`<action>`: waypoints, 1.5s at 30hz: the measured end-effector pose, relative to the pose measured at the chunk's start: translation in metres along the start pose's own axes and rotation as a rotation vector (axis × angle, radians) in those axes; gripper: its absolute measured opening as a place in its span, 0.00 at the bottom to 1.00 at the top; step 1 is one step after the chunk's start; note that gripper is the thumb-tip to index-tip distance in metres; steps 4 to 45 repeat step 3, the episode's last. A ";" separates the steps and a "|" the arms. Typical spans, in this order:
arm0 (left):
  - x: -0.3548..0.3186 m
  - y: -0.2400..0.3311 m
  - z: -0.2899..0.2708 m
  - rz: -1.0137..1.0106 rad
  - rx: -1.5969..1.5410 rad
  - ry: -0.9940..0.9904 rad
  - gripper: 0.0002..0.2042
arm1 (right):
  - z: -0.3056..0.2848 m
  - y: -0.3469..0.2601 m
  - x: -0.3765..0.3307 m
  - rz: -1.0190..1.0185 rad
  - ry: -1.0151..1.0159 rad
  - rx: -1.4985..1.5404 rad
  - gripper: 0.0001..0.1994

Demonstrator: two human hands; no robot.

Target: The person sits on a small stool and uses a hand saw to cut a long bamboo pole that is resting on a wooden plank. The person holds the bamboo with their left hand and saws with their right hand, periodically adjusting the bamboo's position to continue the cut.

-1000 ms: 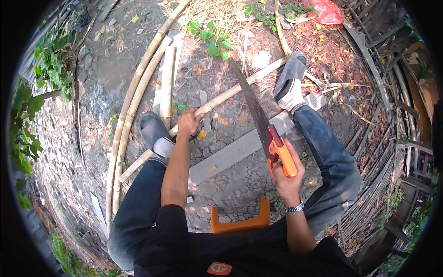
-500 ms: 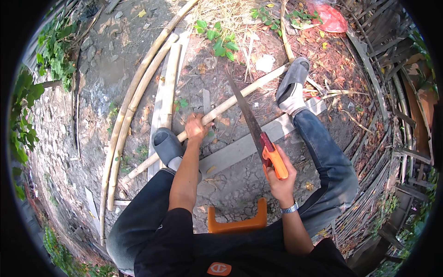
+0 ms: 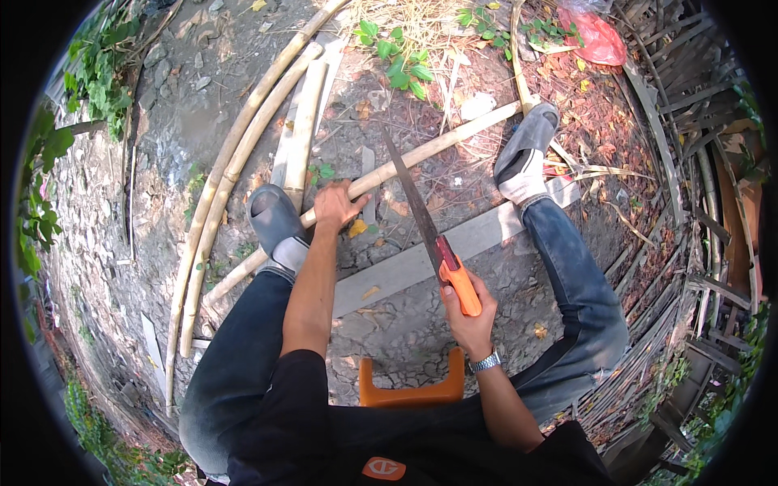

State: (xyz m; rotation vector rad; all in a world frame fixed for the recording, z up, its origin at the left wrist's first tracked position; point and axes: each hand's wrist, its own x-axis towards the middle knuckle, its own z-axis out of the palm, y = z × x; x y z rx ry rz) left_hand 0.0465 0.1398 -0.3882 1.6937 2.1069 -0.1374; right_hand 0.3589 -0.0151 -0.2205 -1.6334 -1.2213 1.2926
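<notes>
A light bamboo pole (image 3: 446, 144) lies slantwise across the ground in front of me. My left hand (image 3: 335, 204) is closed on it beside my left foot, thumb pointing right along it. In my right hand (image 3: 472, 320) is a handsaw (image 3: 415, 197), held by its orange grip. Its dark blade points forward and a little left, crossing over the pole to the right of my left hand. Whether the teeth touch the bamboo I cannot tell. My left slipper (image 3: 274, 219) rests by the pole; the right slipper (image 3: 527, 142) is at its far end.
Two long bamboo poles (image 3: 229, 174) curve along the left, beside a shorter thick piece (image 3: 305, 121). A flat grey board (image 3: 413, 267) lies between my feet. An orange plastic stool (image 3: 412, 394) shows below me. Stacked sticks (image 3: 648, 324) line the right, and a red plastic bag (image 3: 601, 42) lies far right.
My left foot has shifted forward and left, with my left hand moving slightly the same way. The saw and my right hand have moved a little left. The view has shifted slightly.
</notes>
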 end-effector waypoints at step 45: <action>0.002 0.008 -0.023 -0.092 -0.115 -0.171 0.33 | 0.002 0.009 0.005 0.005 -0.057 -0.123 0.25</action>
